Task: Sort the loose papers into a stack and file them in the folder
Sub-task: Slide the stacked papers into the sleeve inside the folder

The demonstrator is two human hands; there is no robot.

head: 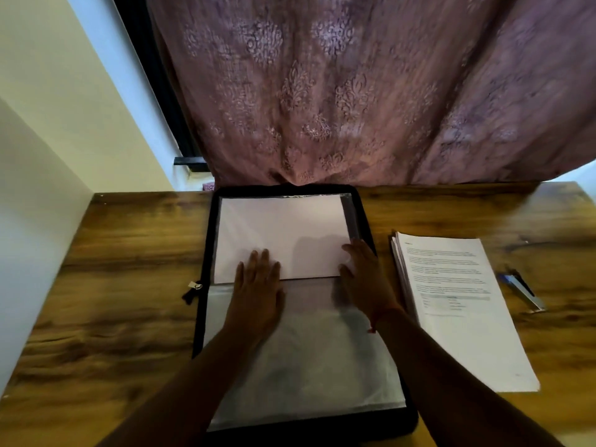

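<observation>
A black zip folder (206, 317) lies open on a wood-grain table (113, 285) pushed against a mauve patterned curtain (354, 91), with a pale wall (48, 108) to the left. Both hands lie flat, fingers straight and together: the left hand (258, 291) and right hand (364, 279) press a blank white sheet (283, 230), apparently half inside a clear sleeve (306, 366). A stack of printed papers (458, 311) sits just right of the folder, a pen (522, 290) beyond.
</observation>
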